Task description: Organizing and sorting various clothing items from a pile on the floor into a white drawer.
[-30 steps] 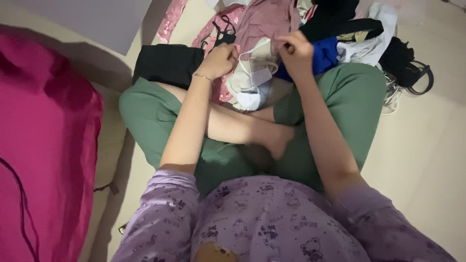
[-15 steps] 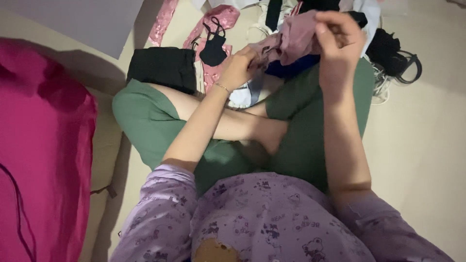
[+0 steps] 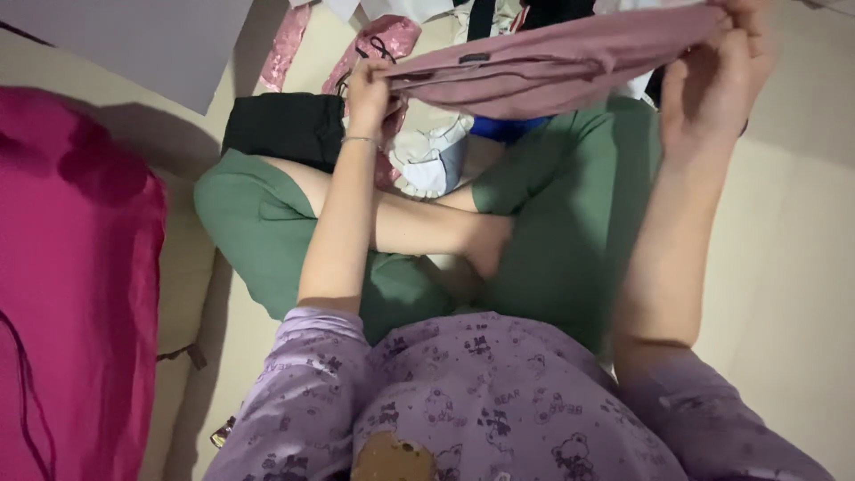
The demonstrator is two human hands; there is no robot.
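Observation:
I sit cross-legged on the floor in green trousers [image 3: 570, 205] and a purple printed top. A dusty-pink garment [image 3: 552, 67] is stretched out between my hands above my knees. My left hand [image 3: 370, 89] grips its left end, and there is a thin bracelet on that wrist. My right hand [image 3: 717, 85] is raised and pinches the right end near the top edge of the view. Under the garment lies a heap of clothes [image 3: 436, 156] in white, blue and black, partly hidden.
A folded black garment [image 3: 285, 125] lies beside my left knee. Bright magenta fabric [image 3: 71, 294] fills the left side over a beige cushion. Pink shiny cloth [image 3: 285, 53] and a pale board lie at the top left. Pale floor [image 3: 784, 294] lies to the right.
Both hands lifted the pink garment out of the heap and pulled apart, spreading it wide. My right hand rose up and to the right; my left shifted left.

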